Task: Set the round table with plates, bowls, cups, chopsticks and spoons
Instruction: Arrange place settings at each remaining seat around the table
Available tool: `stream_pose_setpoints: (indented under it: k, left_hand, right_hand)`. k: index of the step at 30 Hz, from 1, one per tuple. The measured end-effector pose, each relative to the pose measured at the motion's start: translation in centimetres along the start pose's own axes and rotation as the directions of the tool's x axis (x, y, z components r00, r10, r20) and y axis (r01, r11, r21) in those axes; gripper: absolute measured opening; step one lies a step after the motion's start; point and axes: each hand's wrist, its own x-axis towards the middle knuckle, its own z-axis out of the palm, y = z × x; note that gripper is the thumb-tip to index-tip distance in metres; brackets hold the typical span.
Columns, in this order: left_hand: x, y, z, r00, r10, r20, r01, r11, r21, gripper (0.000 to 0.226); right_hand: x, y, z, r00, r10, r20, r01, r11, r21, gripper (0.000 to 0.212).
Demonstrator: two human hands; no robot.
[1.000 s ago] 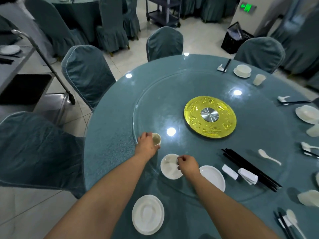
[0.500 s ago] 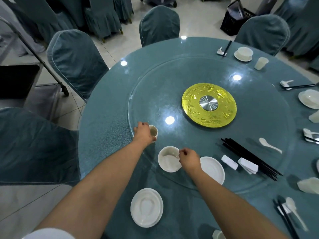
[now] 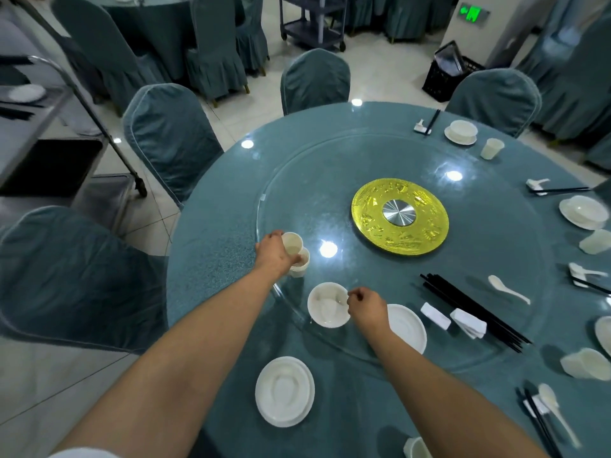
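Covered in teal cloth, the round surface (image 3: 211, 269) is ringed by matching chairs. One white cup (image 3: 292, 243) is grasped by the left hand (image 3: 276, 256) above a second cup (image 3: 300, 265) on the glass turntable (image 3: 317, 180). The rim of one white bowl (image 3: 327, 309) is pinched by the right hand (image 3: 367, 309), between two plates.

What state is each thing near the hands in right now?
Left hand: grips top cup.
Cups: two, the top one being lifted from the lower.
Right hand: pinches bowl rim.
Bowl: upright on glass turntable.
Plate: flat on tablecloth, untouched.
Chopsticks: bundled, unplaced.
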Motion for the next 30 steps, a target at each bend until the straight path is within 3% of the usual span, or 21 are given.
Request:
stream_pose_setpoints:
  k: [8, 19, 25, 30]
  left_hand:
    - [-4.0, -8.0, -3.0, 0.992, -0.099, -0.080, 0.101, 0.995, 0.026, 0.071]
    - [-7.7, -16.3, 1.7, 0.984, -0.165, 0.063, 0.155, 0.979, 0.133, 0.071]
    - [-8.9, -18.0, 3.8, 0.983, -0.154, 0.096, 0.138, 0.977, 0.160, 0.066]
    - [-8.8, -17.6, 4.4, 0.978, -0.171, 0.120, 0.149, 0.973, 0.174, 0.076]
  right_hand:
    - [-3.5, -0.8, 4.3, 0.999, -0.027, 0.035, 0.025, 0.998, 0.059, 0.027]
    - [-6.9, 2.7, 9.0, 0.994, 0.065, 0.088, -0.070, 0.997, 0.046, 0.023]
    - [-7.7, 4.6, 9.7, 0.986, 0.143, 0.085, -0.151, 0.984, 0.090, 0.023]
    - [-7.5, 5.0, 9.2, 0.986, 0.148, 0.072, -0.154, 0.985, 0.083, 0.024]
